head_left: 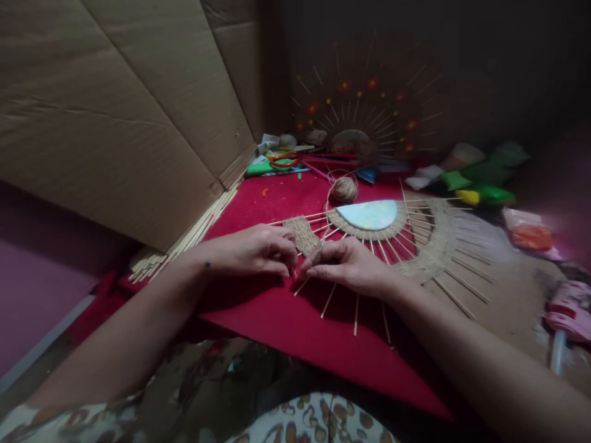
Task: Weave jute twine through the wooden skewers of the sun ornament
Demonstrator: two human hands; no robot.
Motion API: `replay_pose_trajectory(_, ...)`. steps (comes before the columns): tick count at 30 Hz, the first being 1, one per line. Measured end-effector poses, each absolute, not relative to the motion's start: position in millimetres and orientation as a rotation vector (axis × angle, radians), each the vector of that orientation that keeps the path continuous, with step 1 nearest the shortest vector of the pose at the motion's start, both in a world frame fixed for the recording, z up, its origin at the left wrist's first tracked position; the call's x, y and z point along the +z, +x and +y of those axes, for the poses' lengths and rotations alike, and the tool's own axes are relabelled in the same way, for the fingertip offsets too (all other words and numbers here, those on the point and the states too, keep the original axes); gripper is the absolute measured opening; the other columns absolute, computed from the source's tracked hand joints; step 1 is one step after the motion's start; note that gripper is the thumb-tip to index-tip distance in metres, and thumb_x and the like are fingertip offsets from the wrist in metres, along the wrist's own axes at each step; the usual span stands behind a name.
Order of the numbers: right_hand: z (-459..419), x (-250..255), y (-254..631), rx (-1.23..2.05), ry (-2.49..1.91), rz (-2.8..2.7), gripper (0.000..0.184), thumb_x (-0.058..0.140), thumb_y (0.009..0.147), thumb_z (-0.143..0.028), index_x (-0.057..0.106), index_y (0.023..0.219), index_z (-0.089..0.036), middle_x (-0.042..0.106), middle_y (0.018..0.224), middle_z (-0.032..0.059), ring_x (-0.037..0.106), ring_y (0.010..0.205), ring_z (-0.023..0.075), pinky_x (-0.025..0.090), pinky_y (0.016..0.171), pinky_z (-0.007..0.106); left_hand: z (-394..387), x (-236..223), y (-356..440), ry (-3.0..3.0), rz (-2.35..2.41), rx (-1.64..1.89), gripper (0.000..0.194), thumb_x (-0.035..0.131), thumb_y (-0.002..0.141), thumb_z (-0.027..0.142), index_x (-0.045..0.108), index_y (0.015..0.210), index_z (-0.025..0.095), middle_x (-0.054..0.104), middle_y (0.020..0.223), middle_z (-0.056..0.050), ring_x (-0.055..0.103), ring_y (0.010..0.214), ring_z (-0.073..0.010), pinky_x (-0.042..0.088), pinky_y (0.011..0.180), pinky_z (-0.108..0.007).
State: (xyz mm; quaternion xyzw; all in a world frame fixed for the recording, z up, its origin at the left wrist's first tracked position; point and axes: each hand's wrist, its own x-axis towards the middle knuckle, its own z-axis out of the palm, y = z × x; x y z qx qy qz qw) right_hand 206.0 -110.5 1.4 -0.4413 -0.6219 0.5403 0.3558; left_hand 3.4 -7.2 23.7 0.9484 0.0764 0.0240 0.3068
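A half-round fan of thin wooden sticks (356,314) lies on the red cloth (263,314), spreading from a pale blue half disc (369,214) edged in twine. Part of a woven twine band (301,235) crosses the sticks at the left; a wider woven stretch (436,246) is at the right. My right hand (346,261) pinches the jute twine beside the left band's end. Close to it, my left hand (268,249) is closed at that band's lower edge; what its fingertips hold is hidden. A strand runs up towards a ball of twine (345,189).
Loose sticks (189,237) lie along a large cardboard sheet (115,111) at the left. Red-handled scissors (285,161) lie behind. A decorated fan piece (360,104) stands at the back. A pink glue gun (570,311) and coloured packets (494,195) are at the right.
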Motion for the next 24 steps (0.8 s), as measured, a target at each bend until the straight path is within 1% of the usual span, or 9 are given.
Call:
replay_pose_trajectory(2, -110, 1, 206, 1.400, -1.135, -1.609, 0.010, 0.070, 0.077, -0.023, 0.073, 0.082, -0.016, 0.076, 0.084, 0.0038, 0.069, 0.082, 0.0148, 0.053, 0.081, 0.031, -21, 14, -1, 2.600, 0.265, 0.157, 0.011, 0.060, 0.088, 0.025, 0.069, 0.092, 0.020, 0.060, 0.090, -0.002, 0.057, 0.079, -0.0118, 0.044, 0.069, -0.020)
replay_pose_trajectory(5, -109, 0, 206, 1.399, -1.119, -1.614, 0.008, 0.070, 0.076, -0.021, 0.074, 0.081, -0.016, 0.076, 0.084, 0.0030, 0.069, 0.081, 0.0135, 0.054, 0.081, 0.030, -40, -2, -7, 2.710, 0.395, 0.355, 0.019, 0.050, 0.094, 0.027, 0.065, 0.089, 0.017, 0.057, 0.086, -0.003, 0.054, 0.072, -0.0111, 0.042, 0.063, -0.021)
replay_pose_trajectory(7, -108, 0, 205, 1.391, -1.115, -1.619, 0.008, 0.070, 0.076, -0.020, 0.074, 0.082, -0.017, 0.076, 0.083, 0.0025, 0.069, 0.079, 0.0130, 0.054, 0.081, 0.030, -50, -10, -9, 2.761, 0.457, 0.445, 0.022, 0.046, 0.096, 0.028, 0.063, 0.088, 0.016, 0.056, 0.084, -0.004, 0.052, 0.072, -0.0121, 0.042, 0.063, -0.023)
replay_pose_trajectory(10, -107, -1, 204, 1.383, -1.118, -1.604, 0.010, 0.071, 0.075, -0.021, 0.074, 0.083, -0.017, 0.076, 0.081, 0.0025, 0.069, 0.078, 0.0130, 0.055, 0.080, 0.030, -62, -14, -12, 2.772, 0.571, 0.554, 0.020, 0.047, 0.095, 0.029, 0.059, 0.091, 0.015, 0.057, 0.084, -0.005, 0.053, 0.074, -0.0142, 0.044, 0.065, -0.026)
replay_pose_trajectory(14, -107, -2, 204, 1.431, -1.052, -1.579, 0.011, 0.073, 0.073, -0.025, 0.074, 0.081, -0.018, 0.076, 0.081, 0.0022, 0.070, 0.078, 0.0138, 0.055, 0.079, 0.031, -74, -17, -10, 2.732, 0.623, 0.611, 0.019, 0.046, 0.095, 0.026, 0.059, 0.105, 0.015, 0.059, 0.091, -0.007, 0.055, 0.082, -0.0161, 0.049, 0.072, -0.029)
replay_pose_trajectory(18, -106, -1, 206, 1.441, -1.025, -1.633, 0.010, 0.070, 0.074, -0.023, 0.074, 0.082, -0.017, 0.075, 0.081, 0.0022, 0.069, 0.079, 0.0142, 0.055, 0.080, 0.031, -82, -23, -8, 2.696, 0.706, 0.686, 0.020, 0.045, 0.095, 0.023, 0.063, 0.095, 0.016, 0.059, 0.089, -0.007, 0.057, 0.080, -0.0154, 0.050, 0.072, -0.029)
replay_pose_trajectory(20, -103, 0, 206, 1.329, -1.018, -1.728, 0.011, 0.063, 0.077, -0.016, 0.072, 0.082, -0.017, 0.074, 0.084, 0.0024, 0.068, 0.082, 0.0137, 0.053, 0.081, 0.031, -83, -24, -9, 2.669, 0.735, 0.731, 0.019, 0.046, 0.094, 0.023, 0.064, 0.093, 0.016, 0.059, 0.091, -0.007, 0.058, 0.081, -0.0152, 0.050, 0.074, -0.029)
replay_pose_trajectory(21, -101, 0, 205, 1.214, -1.036, -1.789, 0.013, 0.059, 0.078, -0.013, 0.071, 0.083, -0.017, 0.073, 0.085, 0.0028, 0.067, 0.082, 0.0133, 0.053, 0.081, 0.030, -84, -24, -10, 2.648, 0.737, 0.759, 0.018, 0.047, 0.094, 0.023, 0.064, 0.093, 0.016, 0.060, 0.092, -0.007, 0.058, 0.082, -0.0151, 0.051, 0.076, -0.029)
replay_pose_trajectory(24, -94, -2, 199, 0.744, -1.160, -2.038, 0.019, 0.055, 0.080, -0.006, 0.070, 0.088, -0.015, 0.068, 0.090, 0.0058, 0.063, 0.084, 0.0138, 0.050, 0.080, 0.030, -83, -21, -14, 2.569, 0.735, 0.822, 0.015, 0.049, 0.093, 0.022, 0.063, 0.090, 0.016, 0.062, 0.092, -0.006, 0.060, 0.084, -0.0137, 0.050, 0.078, -0.026)
